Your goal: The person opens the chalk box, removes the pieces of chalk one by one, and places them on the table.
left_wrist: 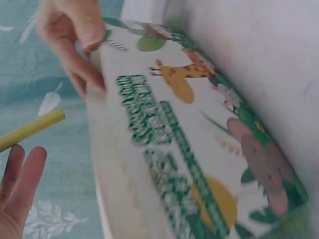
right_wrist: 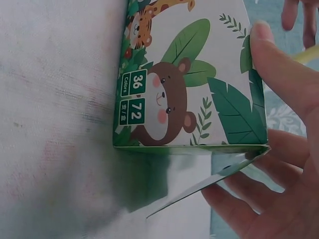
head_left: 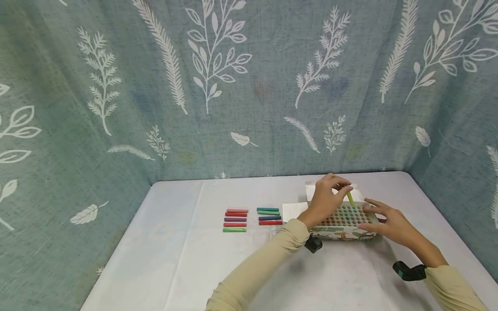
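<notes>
My left hand (head_left: 326,201) pinches a yellow crayon (head_left: 350,198) between thumb and fingers, its lower end over the back rows of holes in a cardboard box (head_left: 344,234). In the left wrist view, the yellow crayon (left_wrist: 35,128) points past the box's open edge. The box has cartoon animals and leaves on its front, and crayon tops show in many of its holes. My right hand (head_left: 394,223) holds the box's right end. In the right wrist view, the thumb lies at the box's front edge and the other fingers are behind the loose side flap (right_wrist: 199,186).
Left of the box, loose crayons lie in two columns, one with a purple crayon (head_left: 235,220), the other with a navy crayon (head_left: 270,218). A white flap (head_left: 293,211) sticks out on the box's left. The white table (head_left: 194,268) meets a leaf-patterned curtain (head_left: 264,142) behind.
</notes>
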### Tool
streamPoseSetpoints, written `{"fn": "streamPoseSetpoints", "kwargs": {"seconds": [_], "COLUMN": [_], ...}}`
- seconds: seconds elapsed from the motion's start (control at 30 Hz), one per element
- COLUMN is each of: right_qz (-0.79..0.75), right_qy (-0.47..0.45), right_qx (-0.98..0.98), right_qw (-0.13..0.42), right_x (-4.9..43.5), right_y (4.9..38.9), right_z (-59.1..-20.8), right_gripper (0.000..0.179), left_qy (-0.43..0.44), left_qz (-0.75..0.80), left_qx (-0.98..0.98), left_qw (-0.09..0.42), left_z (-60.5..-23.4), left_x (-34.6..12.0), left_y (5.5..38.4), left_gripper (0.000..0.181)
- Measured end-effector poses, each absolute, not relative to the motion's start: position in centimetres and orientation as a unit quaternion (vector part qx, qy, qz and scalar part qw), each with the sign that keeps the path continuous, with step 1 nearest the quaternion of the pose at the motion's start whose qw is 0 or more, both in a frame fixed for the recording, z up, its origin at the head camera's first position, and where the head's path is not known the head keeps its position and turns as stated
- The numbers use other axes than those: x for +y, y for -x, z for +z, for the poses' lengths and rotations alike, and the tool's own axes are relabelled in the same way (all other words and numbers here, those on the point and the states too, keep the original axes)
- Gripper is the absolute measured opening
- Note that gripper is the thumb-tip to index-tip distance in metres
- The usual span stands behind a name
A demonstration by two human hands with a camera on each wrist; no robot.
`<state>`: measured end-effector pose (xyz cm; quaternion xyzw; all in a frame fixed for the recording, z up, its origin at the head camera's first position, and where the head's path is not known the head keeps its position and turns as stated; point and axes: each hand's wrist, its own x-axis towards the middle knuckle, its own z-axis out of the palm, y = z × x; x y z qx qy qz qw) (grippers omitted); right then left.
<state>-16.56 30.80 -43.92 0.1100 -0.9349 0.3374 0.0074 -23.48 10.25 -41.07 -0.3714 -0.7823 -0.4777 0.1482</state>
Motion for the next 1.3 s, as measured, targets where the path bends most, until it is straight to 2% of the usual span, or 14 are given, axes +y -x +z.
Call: {"fn": "streamPoseSetpoints", "kwargs": {"seconds": [0.27,0.53,0.83,1.13,1.3], "right_qz": [0.33,0.331,0.334,0.349,0.346], "right_qy": [-0.109,-0.117,-0.119,-0.11,-0.108], "right_qx": [-0.938,-0.936,-0.935,-0.931,-0.932], "right_qw": [-0.009,0.003,0.016,0.004,0.005], "right_x": [30.8,30.7,30.9,30.9,31.0], "right_y": [16.8,16.6,16.3,16.4,16.4], "right_z": [-43.5,-43.8,-43.7,-44.3,-44.4], "right_gripper": [0.077,0.066,0.066,0.07,0.07], "left_qy": [0.359,0.326,0.307,0.299,0.296], "left_qz": [-0.528,-0.584,-0.622,-0.647,-0.643], "left_qx": [-0.76,-0.739,-0.716,-0.701,-0.706], "left_qw": [0.123,0.086,0.069,0.024,0.009], "left_z": [-39.9,-40.0,-40.0,-38.0,-38.5], "left_x": [7.6,5.6,3.7,0.3,-1.4], "left_y": [23.3,22.9,22.9,20.3,20.0], "left_gripper": [0.017,0.012,0.013,0.011,0.012]}}
